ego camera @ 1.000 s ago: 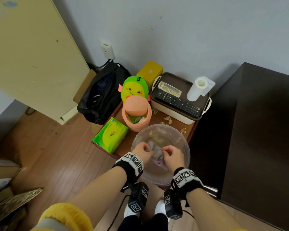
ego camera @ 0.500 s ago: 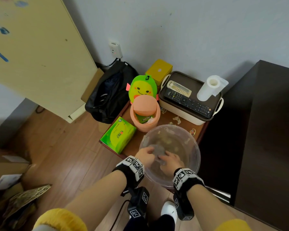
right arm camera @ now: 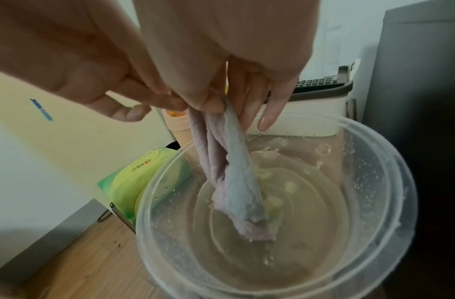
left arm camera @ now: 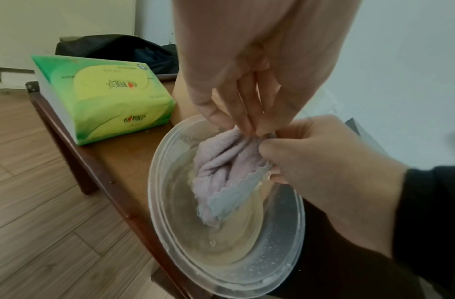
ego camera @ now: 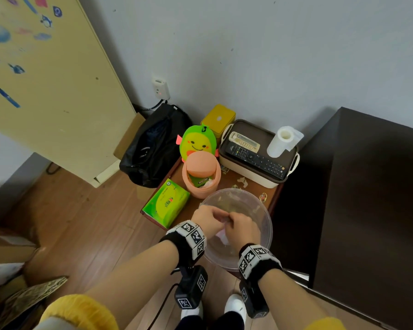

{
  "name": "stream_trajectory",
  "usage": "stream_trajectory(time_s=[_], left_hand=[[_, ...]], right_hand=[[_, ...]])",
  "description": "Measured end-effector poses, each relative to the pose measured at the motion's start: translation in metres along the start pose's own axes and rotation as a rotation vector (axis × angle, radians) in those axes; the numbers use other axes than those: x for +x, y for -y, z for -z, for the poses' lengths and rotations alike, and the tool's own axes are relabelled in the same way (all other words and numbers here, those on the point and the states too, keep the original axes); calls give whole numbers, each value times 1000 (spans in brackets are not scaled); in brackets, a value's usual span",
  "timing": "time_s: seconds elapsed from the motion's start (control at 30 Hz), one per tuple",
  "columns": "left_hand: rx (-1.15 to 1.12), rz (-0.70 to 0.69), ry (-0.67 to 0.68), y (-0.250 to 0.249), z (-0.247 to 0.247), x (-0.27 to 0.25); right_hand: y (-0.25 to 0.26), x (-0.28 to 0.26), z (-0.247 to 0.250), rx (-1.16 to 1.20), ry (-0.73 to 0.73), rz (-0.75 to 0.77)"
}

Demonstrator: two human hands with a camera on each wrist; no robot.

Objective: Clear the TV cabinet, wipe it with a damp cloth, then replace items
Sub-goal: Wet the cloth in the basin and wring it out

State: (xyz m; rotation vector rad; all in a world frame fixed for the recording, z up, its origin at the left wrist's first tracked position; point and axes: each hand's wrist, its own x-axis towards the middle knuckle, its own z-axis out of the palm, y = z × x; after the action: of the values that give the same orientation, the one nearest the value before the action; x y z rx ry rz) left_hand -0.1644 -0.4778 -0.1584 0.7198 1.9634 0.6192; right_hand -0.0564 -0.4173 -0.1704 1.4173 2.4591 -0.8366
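Observation:
A wet pale lilac-and-grey cloth (left arm camera: 221,172) hangs bunched over a clear plastic basin (left arm camera: 185,252) with a little cloudy water in it. My left hand (left arm camera: 244,125) pinches the cloth's top edge with its fingertips. My right hand (right arm camera: 216,105) grips the same top edge right beside it, so the two hands touch. In the right wrist view the cloth (right arm camera: 234,182) dangles as a twisted strip, its lower end down at the water in the basin (right arm camera: 400,192). In the head view both hands (ego camera: 208,220) (ego camera: 242,228) hover over the basin (ego camera: 262,210). The dark TV cabinet (ego camera: 367,198) stands to the right.
The basin sits on a small wooden side table (ego camera: 248,189). Also on it are a green tissue pack (ego camera: 166,203), a pink bin (ego camera: 200,175), an avocado plush (ego camera: 198,140), a yellow box (ego camera: 218,119) and a lidded box with remotes (ego camera: 255,158) and a paper roll (ego camera: 280,141). A black bag (ego camera: 153,144) lies on the floor.
The hands were down in the basin working the cloth. Now they are raised and close together, holding it up by its top edge so it hangs.

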Motion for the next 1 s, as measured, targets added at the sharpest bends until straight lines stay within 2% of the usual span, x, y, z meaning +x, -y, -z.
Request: stream_trajectory(time_s=[0.1,0.23,0.33,0.43,0.5,0.67,0.73,0.8,0.9,1.0], left_hand=[[77,-6,21,-2,0,2],[194,103,170,15,-15,7],[226,201,249,25,-27,0],[157,225,195,30,-28,3],[158,232,165,29,-25,10],[164,259,148,29,-16,11],[221,252,177,29,-17,6],[276,216,219,25,-18,0],[337,61,266,7,-16,-10],[465,-79,253,-18,-11,-18]], right_hand=[[-4,1,-7,-36,-10,52],[-15,4,-25,-160,75,58],[-26,4,-36,-250,228,37],[-33,6,-46,-335,468,6],[-39,8,-51,-405,536,15],[-52,10,-54,-414,462,-59],[-54,9,-47,-299,402,-88],[-54,8,-37,-46,316,-100],[-46,4,-17,262,234,-9],[-37,0,3,294,217,177]])
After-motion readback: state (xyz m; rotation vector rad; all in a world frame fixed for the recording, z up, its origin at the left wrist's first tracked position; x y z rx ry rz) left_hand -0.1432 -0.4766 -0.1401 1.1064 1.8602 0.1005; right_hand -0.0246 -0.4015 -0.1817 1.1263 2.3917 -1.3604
